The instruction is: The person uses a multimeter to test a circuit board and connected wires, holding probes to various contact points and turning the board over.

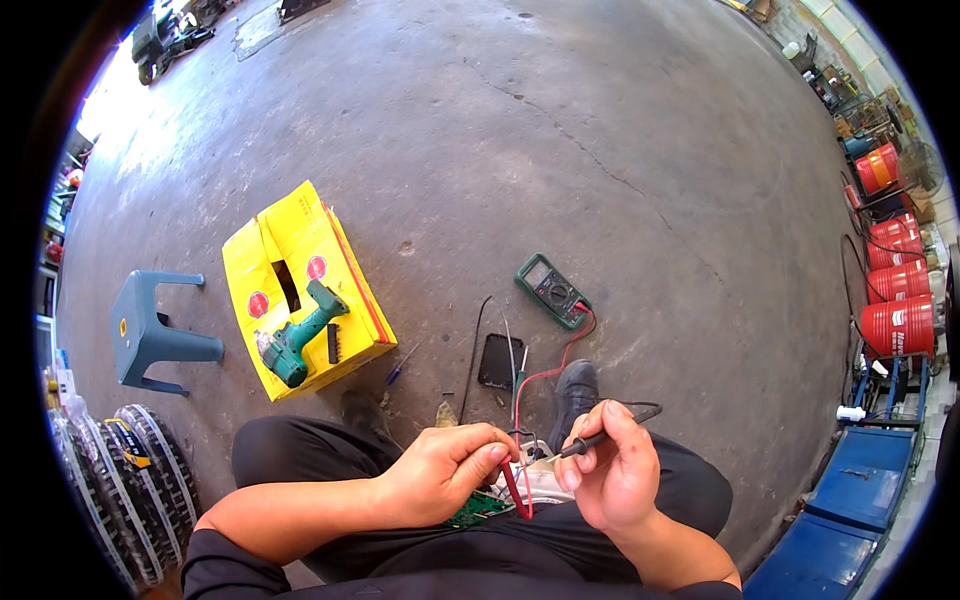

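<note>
My left hand (450,472) is closed around a red test probe (513,484), with its thumb and forefinger pinched together. In my right hand (618,468), a black test probe (590,441) lies between thumb and fingers, its tip pointing left toward the other hand. Below my left hand, a green circuit board (478,508) lies over my lap, partly hidden. Beside it sits a pale, whitish thing (545,484) with thin wires that I cannot make out. A red lead (556,371) runs from the green-cased multimeter (554,291) on the floor down toward my hands.
A yellow carton (350,290) bears a green cordless power tool (298,343) and a small black part (333,343). Near my feet lie a black tray (500,361) and a screwdriver (401,365). A blue stool (160,330) and tires (130,490) stand left; red drums (898,320) line the right.
</note>
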Demonstrator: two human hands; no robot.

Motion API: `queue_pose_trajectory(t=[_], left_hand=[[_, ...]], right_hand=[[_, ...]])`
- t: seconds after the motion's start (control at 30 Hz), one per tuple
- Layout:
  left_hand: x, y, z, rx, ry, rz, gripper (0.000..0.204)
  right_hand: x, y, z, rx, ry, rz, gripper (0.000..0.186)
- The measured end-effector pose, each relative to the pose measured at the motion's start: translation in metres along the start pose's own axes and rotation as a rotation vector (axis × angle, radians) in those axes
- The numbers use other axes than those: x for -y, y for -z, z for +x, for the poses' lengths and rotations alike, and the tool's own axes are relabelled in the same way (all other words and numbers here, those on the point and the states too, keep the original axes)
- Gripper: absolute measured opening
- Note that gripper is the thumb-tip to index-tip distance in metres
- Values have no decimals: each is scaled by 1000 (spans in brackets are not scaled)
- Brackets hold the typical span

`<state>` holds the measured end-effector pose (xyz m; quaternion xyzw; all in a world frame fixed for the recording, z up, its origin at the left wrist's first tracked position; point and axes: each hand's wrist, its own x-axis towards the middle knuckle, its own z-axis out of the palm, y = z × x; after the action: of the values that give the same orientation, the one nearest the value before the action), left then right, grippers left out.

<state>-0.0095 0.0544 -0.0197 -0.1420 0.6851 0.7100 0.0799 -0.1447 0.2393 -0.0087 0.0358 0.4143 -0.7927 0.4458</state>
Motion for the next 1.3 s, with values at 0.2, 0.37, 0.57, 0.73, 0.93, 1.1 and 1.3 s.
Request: queue_pose_trajectory(t=[0.2, 0.37, 0.57, 0.73, 0.93, 1.1, 1.3], left_hand=[[0, -1, 1, 1, -26, 13, 21], [-7, 1, 0, -3, -38, 30, 21], [-4, 2, -4, -3, -64, 39, 21], [-5, 3, -4, 3, -58, 48, 22], [-5, 1, -3, -14, -84, 54, 21], [-4, 4, -4, -59, -70, -9, 23], [9, 12, 10, -368, 9, -331, 34]], right_hand=[[-5, -5, -1, -43, -16, -61, 34], [-12, -3, 1, -10, -6, -18, 31], [-16, -1, 1, 0, -33, -47, 28], [-14, -5, 1, 12, -32, -28, 26], [-15, 4, 2, 3, -28, -157, 32], [-15, -10, 0, -85, 47, -314, 33], [-14, -12, -5, -20, 189, -442, 26]])
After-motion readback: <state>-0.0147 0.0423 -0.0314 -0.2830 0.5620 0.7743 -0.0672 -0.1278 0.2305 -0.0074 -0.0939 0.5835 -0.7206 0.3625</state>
